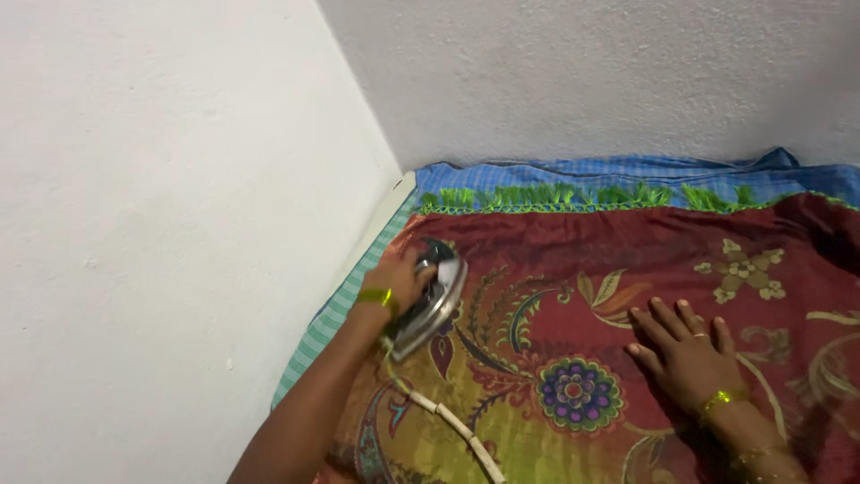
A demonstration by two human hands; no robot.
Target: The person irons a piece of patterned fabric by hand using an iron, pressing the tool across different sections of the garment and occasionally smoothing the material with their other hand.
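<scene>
A dark red cloth [627, 242] with floral and paisley patterns and a green fringe along its far edge lies spread flat. My left hand [394, 278] grips the handle of a silver electric iron [434, 300], which rests on the cloth near its far left corner. A white cord [448, 419] trails from the iron toward me. My right hand [685, 345] lies flat on the cloth with fingers spread, to the right of a purple flower motif [578, 393]. Both wrists wear gold-coloured bangles.
A blue checked cloth [627, 172] shows beyond the fringe, and a green checked one [336, 314] shows at the left edge. White walls [179, 224] meet in a corner close behind and to the left.
</scene>
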